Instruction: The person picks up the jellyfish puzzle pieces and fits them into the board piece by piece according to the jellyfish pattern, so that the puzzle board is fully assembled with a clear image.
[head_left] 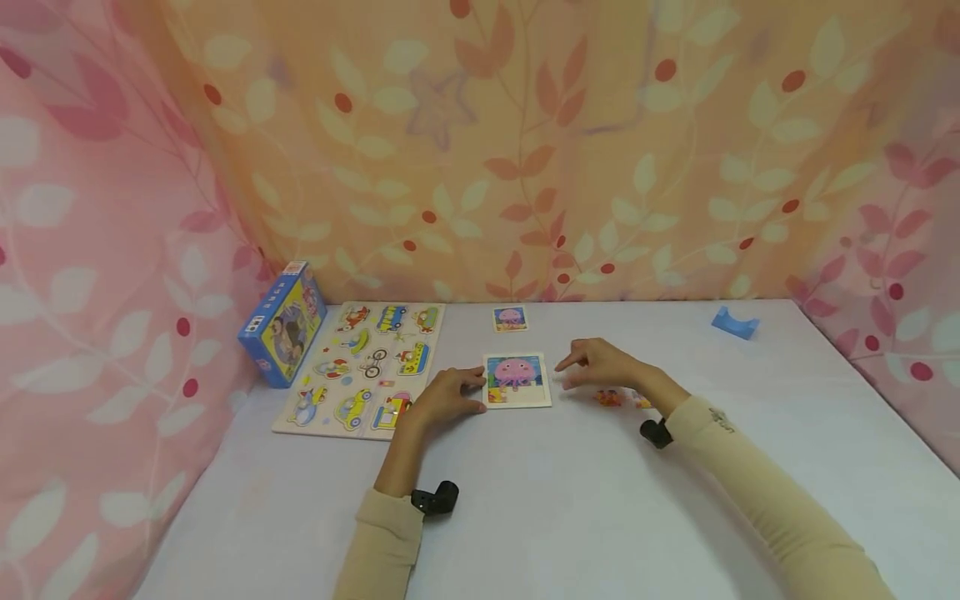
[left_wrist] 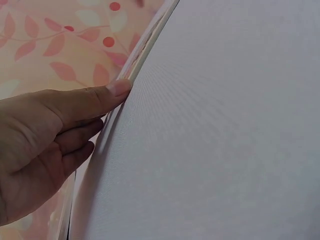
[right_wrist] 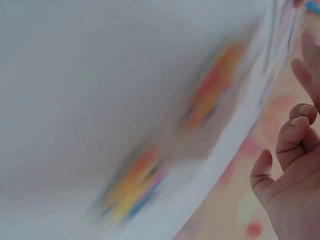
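A small square jigsaw board (head_left: pixel 517 399) showing a pink jellyfish lies on the table, with a bare pale patch at its lower right. My left hand (head_left: pixel 447 395) rests against its left edge, thumb near the lower corner and a finger higher up. The left wrist view shows the thumb (left_wrist: pixel 120 88) right at the thin edge, other fingers bent behind. My right hand (head_left: pixel 604 365) hovers just right of the board, fingers loosely bent with nothing between them. Loose colourful jigsaw pieces (head_left: pixel 608 397) lie below it, one partly covered by the wrist; the right wrist view blurs them.
A small jellyfish picture card (head_left: pixel 511 318) lies behind the board. On the left are a wooden peg puzzle (head_left: pixel 345 350) with vehicle pictures and an upright blue box (head_left: pixel 283 325). A blue curved plastic piece (head_left: pixel 735 323) sits at the back right. Patterned curtains surround the table.
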